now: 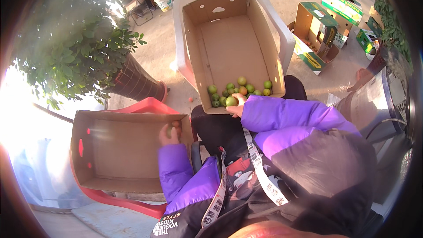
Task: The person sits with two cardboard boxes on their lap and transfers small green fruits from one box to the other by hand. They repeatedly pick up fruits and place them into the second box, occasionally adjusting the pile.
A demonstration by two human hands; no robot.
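Note:
My right hand [237,105] is at the near end of a cardboard box [231,44], with thumb and fingers around a green tomato [231,101]. Beside it lie several more green tomatoes [212,89] and an orange one [243,90], gathered along that near end. My left hand [168,136] reaches into a second cardboard box [122,152] on the left, its fingers spread and slightly blurred. Just beyond the fingertips sit a few reddish tomatoes [176,127] in the corner. Whether a tomato is between the left fingers is unclear.
A white plastic chair [180,13] supports the right box; a red plastic chair [148,105] supports the left one. Potted plants flank me, one pot [138,79] close on the left. Banana cartons [317,33] stand at the right, near a large bucket [366,102]. One small tomato [190,99] lies on the floor.

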